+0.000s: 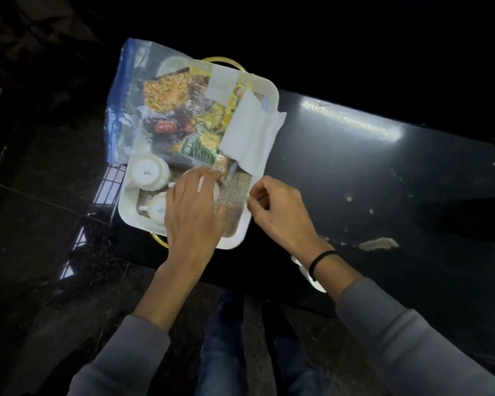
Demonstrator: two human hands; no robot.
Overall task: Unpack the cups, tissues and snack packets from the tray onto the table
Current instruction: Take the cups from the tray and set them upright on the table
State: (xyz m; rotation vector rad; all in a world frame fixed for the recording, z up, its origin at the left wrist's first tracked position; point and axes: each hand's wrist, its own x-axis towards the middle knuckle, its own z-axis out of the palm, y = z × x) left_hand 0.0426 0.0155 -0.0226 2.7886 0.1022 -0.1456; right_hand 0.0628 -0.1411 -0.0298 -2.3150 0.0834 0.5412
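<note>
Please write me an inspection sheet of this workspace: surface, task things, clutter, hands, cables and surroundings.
Surface: dark glossy table, paint chipped in places; white tray with gold handles at one end.
Job's things: two upturned cups, tissues and snack packets, all in the tray; a clear plastic bag lies over the packets.
Clutter: white object at the table's near edge, partly hidden by the right wrist; not identifiable.
Hands: left hand reaches into the tray beside the cups, grip unclear; right hand, fingers curled, beside the tray's rim, hold unclear.
Cables: nothing seen.
Surroundings: dark stone floor.
</note>
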